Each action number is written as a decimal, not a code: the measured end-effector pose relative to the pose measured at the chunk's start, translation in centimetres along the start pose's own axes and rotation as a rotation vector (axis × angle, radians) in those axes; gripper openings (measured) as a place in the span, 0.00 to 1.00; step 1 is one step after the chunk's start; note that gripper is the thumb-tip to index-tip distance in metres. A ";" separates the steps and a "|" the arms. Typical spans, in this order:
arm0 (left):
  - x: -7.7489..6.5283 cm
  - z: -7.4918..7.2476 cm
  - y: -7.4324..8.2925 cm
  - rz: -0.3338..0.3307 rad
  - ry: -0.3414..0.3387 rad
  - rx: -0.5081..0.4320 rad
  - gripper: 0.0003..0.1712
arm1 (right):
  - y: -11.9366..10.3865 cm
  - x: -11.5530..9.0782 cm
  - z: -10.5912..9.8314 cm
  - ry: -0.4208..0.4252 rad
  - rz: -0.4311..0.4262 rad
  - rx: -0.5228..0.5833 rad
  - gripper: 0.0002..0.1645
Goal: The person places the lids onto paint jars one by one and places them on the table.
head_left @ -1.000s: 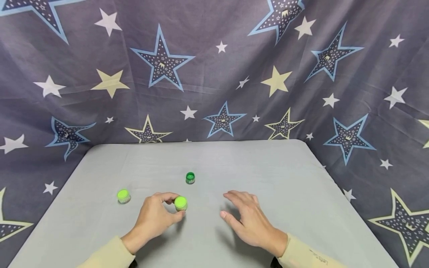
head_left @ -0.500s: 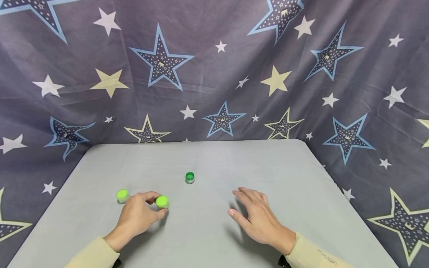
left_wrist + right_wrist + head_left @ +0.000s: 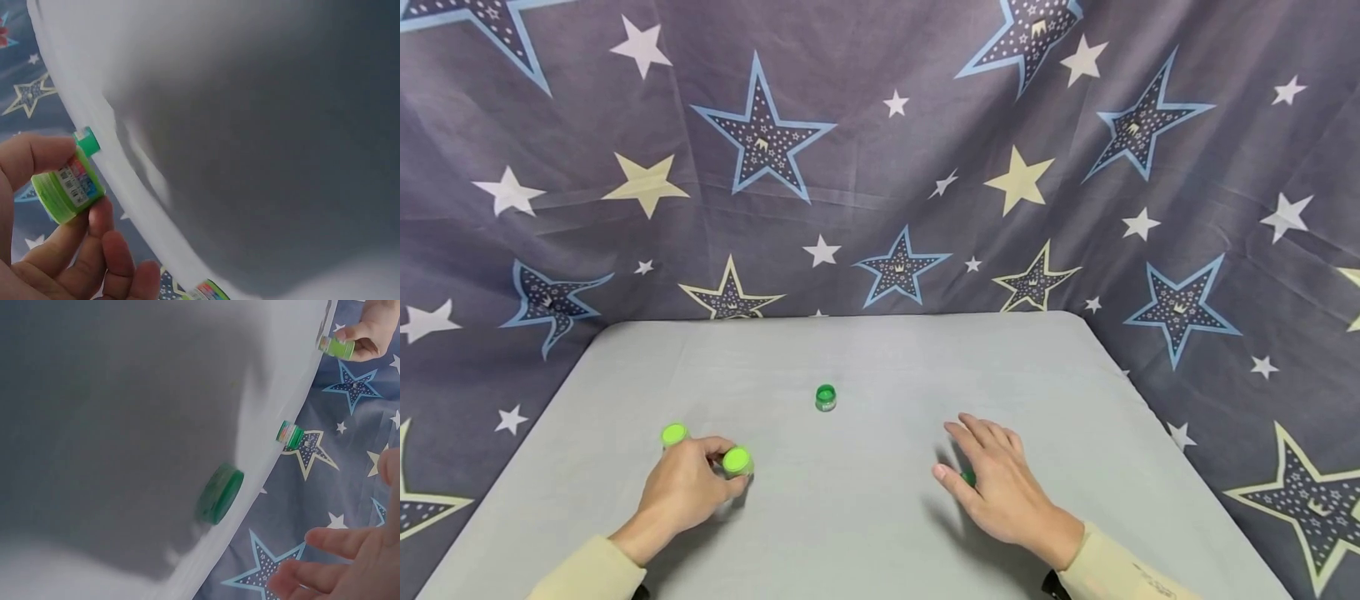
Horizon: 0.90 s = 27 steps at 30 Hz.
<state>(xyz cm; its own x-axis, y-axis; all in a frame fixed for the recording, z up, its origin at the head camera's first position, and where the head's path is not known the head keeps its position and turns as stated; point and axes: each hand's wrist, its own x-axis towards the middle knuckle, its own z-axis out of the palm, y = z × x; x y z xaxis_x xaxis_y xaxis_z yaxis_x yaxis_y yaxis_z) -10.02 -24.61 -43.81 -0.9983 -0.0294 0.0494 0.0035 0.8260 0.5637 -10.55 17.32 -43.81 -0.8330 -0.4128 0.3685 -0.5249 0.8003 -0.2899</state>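
Note:
My left hand point(image 3: 681, 492) pinches a small jar with a light-green lid point(image 3: 737, 461) between thumb and fingers, over the left part of the table. In the left wrist view the jar point(image 3: 76, 187) shows a printed label. A second light-green-lidded jar point(image 3: 673, 434) stands just behind that hand, partly hidden by it. My right hand point(image 3: 1000, 483) hovers at the right with fingers spread and holds nothing. Below it is a round dark-green lid point(image 3: 222, 494), of which only a sliver shows beside the thumb in the head view. A small dark-green jar point(image 3: 825, 398) stands mid-table.
A pale grey cloth covers the table point(image 3: 880, 533). Dark star-patterned fabric point(image 3: 850, 167) hangs behind the table and along its sides.
My left hand has carried the light-green-lidded jar leftward, close to the other one. My right hand has drawn away to the right, and a bit of dark green now shows beside its thumb.

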 end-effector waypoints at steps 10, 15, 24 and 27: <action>0.0 -0.8 -1.7 -0.026 -0.050 0.044 0.18 | 1.6 -0.9 -0.1 -0.014 0.043 -0.058 0.40; 0.0 -1.0 -1.8 -0.034 -0.077 0.046 0.20 | 2.2 -1.1 -0.3 -0.029 0.059 -0.069 0.40; 0.1 -1.0 -2.0 -0.017 -0.084 0.075 0.18 | 2.9 -1.3 -0.4 -0.025 0.074 -0.094 0.40; 0.1 -0.9 -2.2 -0.011 -0.080 0.086 0.18 | 3.0 -1.3 -0.3 -0.029 0.080 -0.090 0.41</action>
<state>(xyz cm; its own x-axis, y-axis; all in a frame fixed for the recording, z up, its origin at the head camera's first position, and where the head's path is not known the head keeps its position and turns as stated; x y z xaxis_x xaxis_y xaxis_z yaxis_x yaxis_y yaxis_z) -10.07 -26.93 -44.26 -0.9997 0.0034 -0.0240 -0.0088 0.8713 0.4908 -10.98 20.46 -44.89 -0.8768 -0.3573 0.3217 -0.4397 0.8665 -0.2363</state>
